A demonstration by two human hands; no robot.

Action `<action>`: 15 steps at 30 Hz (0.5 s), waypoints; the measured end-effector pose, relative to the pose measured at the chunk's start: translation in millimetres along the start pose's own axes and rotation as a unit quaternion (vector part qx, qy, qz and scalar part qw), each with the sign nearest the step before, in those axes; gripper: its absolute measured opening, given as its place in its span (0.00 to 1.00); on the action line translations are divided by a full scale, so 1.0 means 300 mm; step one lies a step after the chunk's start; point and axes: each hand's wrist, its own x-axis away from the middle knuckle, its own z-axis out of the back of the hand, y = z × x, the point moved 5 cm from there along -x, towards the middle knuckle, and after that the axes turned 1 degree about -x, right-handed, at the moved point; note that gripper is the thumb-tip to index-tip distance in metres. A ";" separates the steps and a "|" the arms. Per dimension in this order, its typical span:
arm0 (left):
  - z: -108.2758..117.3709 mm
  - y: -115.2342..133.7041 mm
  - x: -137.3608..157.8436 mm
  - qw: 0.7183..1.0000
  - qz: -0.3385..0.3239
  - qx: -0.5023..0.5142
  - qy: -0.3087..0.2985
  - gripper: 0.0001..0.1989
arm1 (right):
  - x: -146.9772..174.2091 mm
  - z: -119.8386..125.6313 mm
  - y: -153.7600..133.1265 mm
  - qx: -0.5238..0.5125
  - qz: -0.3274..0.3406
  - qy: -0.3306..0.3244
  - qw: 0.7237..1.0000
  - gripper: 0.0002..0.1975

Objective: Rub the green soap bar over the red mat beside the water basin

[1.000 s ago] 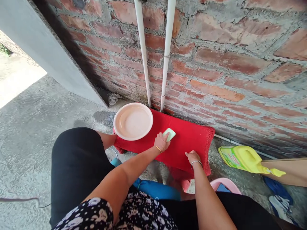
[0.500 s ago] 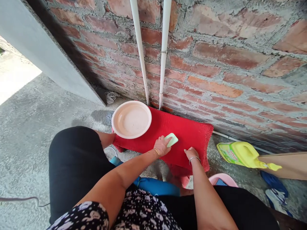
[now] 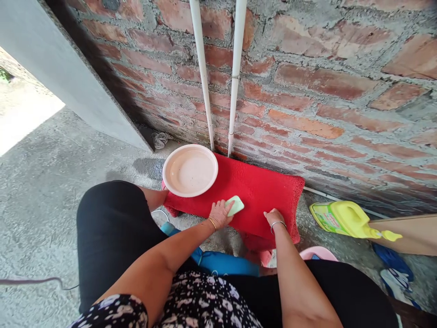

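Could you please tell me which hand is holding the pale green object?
The left hand, nearer the basin, holds the pale green object; the right hand touches only the red cloth.

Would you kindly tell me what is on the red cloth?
On the red cloth, a pink basin stands at the left; the left hand holds a pale green block, and the right hand is nearer the right end. Cloth beneath the basin is hidden.

Legible text: none is showing. A yellow jug is bearing a printed label, whose lettering is appearing too small and blurred for reading.
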 end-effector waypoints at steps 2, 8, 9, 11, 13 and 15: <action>0.027 -0.109 0.003 0.991 0.129 -0.002 0.037 0.37 | -0.005 -0.003 0.001 -0.003 0.000 -0.002 1.000 0.18; -0.044 -0.026 0.066 0.996 -0.006 -0.064 0.055 0.33 | -0.011 -0.006 0.004 -0.003 -0.008 0.008 1.000 0.18; -0.059 0.004 0.078 0.995 -0.049 -0.067 0.052 0.32 | -0.011 -0.006 0.005 -0.001 -0.009 0.009 1.000 0.18; -0.068 0.030 0.091 0.992 -0.104 -0.061 0.044 0.31 | -0.013 -0.009 0.007 0.001 -0.011 0.010 1.000 0.18; -0.048 -0.003 0.082 0.994 -0.084 -0.046 0.043 0.32 | -0.017 -0.013 0.008 0.003 -0.011 0.013 1.000 0.18; -0.015 -0.079 0.066 0.998 0.012 -0.027 0.051 0.33 | -0.021 -0.016 0.010 0.004 -0.010 0.018 1.000 0.18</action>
